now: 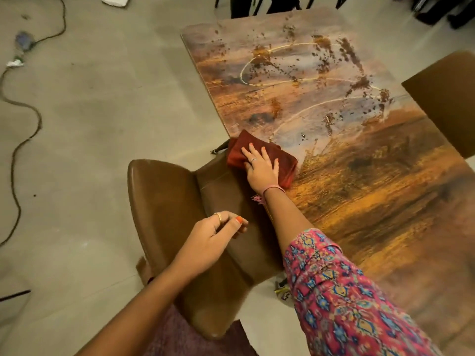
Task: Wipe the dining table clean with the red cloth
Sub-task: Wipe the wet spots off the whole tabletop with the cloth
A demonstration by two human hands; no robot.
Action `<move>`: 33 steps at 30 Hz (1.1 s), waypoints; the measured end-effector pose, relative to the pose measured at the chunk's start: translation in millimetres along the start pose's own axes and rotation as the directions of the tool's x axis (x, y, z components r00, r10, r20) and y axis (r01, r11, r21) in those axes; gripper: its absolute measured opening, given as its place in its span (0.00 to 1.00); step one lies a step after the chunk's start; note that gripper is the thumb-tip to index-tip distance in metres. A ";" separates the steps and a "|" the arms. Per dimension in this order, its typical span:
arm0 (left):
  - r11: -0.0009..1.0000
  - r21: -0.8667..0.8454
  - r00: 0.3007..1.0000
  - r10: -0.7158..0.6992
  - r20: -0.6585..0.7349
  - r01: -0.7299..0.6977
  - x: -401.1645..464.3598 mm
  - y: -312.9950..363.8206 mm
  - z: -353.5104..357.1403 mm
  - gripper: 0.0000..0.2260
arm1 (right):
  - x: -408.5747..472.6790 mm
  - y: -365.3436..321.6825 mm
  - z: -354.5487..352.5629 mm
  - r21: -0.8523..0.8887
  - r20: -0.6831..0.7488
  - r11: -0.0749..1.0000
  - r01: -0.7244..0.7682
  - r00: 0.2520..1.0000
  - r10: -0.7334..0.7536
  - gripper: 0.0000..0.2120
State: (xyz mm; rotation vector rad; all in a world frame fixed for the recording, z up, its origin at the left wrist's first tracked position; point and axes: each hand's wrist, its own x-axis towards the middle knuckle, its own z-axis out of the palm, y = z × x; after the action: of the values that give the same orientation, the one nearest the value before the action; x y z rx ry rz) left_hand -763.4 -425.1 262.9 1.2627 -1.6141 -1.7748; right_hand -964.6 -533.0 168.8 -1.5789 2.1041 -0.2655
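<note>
Running across the grey floor (102, 104) at far left: a dark cable (24, 140), looping from top to bottom. Further right, a brown leather chair (167, 214), pushed in against the near-left edge of the table. Resting on the chair's backrest: left hand (214, 236), fingers curled loosely, thumb against forefinger, nothing visibly held. Just right and above, at the table's left edge: red cloth (259, 156), folded, partly overhanging the edge. Pressed flat on top of it: right hand (261, 168), fingers spread, palm down, pinning rather than clutching. Patterned pink sleeve (341, 291) covering the right upper arm. Dining table (372, 188), wood-grain top; near half clean, far half strewn with brown crumbs (321, 65) and pale smear lines. Second brown chair (447, 98) at far right edge.
</note>
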 end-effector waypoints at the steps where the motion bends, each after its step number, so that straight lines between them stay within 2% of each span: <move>1: 1.000 0.018 1.000 -0.006 0.026 0.006 8.6 0.2 -8.9 0.09 | 5.3 -5.0 0.6 -0.002 -0.017 1.000 -0.015 1.000 0.015 0.23; 5: 0.992 0.130 0.991 -0.024 0.134 0.006 42.7 1.3 -49.9 0.07 | 36.9 -33.7 5.4 0.015 -0.077 0.997 -0.081 0.994 0.082 0.23; 11: 0.958 0.278 0.947 -0.023 0.320 -0.071 84.4 10.2 -118.5 0.06 | 91.4 -70.4 5.9 0.100 -0.101 0.981 -0.168 0.979 0.178 0.22; 14: 0.945 0.316 0.928 -0.044 0.370 -0.081 100.4 14.0 -145.1 0.06 | 76.2 -64.5 8.8 0.089 -0.109 0.979 -0.184 0.975 0.193 0.22; 17: 0.943 0.324 0.914 -0.064 0.400 -0.075 114.8 19.4 -166.1 0.06 | 28.9 -50.3 16.9 0.095 -0.168 0.951 -0.293 0.937 0.305 0.22; 20: 0.953 0.298 0.899 -0.083 0.429 -0.055 124.6 24.6 -177.8 0.06 | -32.4 -29.2 23.9 0.146 -0.231 0.886 -0.440 0.855 0.463 0.22; 24: 0.954 0.297 0.894 -0.102 0.436 -0.037 133.0 28.7 -185.5 0.06 | -86.8 0.8 23.5 0.239 -0.270 0.739 -0.629 0.688 0.673 0.21; 26: 0.958 0.287 0.900 -0.113 0.421 -0.014 134.8 29.3 -188.1 0.06 | -79.7 8.2 16.9 0.302 -0.280 0.660 -0.688 0.597 0.752 0.21; 29: 0.956 0.293 0.905 -0.127 0.405 0.002 136.5 27.2 -190.4 0.06 | -36.0 3.4 1.1 0.440 -0.253 0.476 -0.762 0.403 0.879 0.22; 30: 0.952 0.306 0.905 -0.131 0.405 0.001 137.8 26.2 -189.8 0.06 | -18.2 0.4 -4.8 0.464 -0.237 0.430 -0.774 0.359 0.903 0.22; 31: 0.948 0.317 0.904 -0.136 0.405 0.001 139.4 25.4 -188.8 0.06 | -0.1 -4.0 -9.7 0.473 -0.228 0.410 -0.779 0.342 0.912 0.22; 32: 0.947 0.323 0.905 -0.144 0.401 0.008 141.6 24.8 -187.1 0.05 | 17.9 -10.1 -13.2 0.461 -0.232 0.424 -0.780 0.355 0.906 0.22; 33: 0.945 0.326 0.906 -0.151 0.394 0.016 143.9 24.9 -185.3 0.05 | 35.3 -18.7 -14.0 0.424 -0.253 0.471 -0.773 0.399 0.882 0.22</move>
State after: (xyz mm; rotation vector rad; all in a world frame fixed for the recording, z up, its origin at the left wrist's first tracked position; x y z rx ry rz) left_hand -687.0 -648.2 255.1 1.1509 -2.1866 -1.9981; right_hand -963.0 -573.9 179.5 -0.1209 2.7935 -0.5184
